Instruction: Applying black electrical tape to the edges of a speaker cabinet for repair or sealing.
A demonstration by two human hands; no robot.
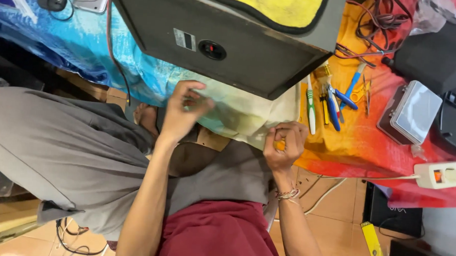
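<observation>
The cloth point(248, 116), pale cream shading into blue and orange, is draped over the table edge below the dark speaker box point(226, 37). It is pinched by the left hand point(182, 111). At 3 o'clock, its edge is gripped by the clenched right hand point(286, 145).

A speaker cabinet point(226, 37) stands on the cloth-covered table point(369, 143) at the far side. Right of it lie a screwdriver point(311, 103) and pliers point(335, 104), then a small case point(410, 113). A power strip point(446, 174) sits at the table's near right edge. Both hands, left point(183, 114) and right point(285, 142), meet the cloth's near edge below the cabinet.
</observation>
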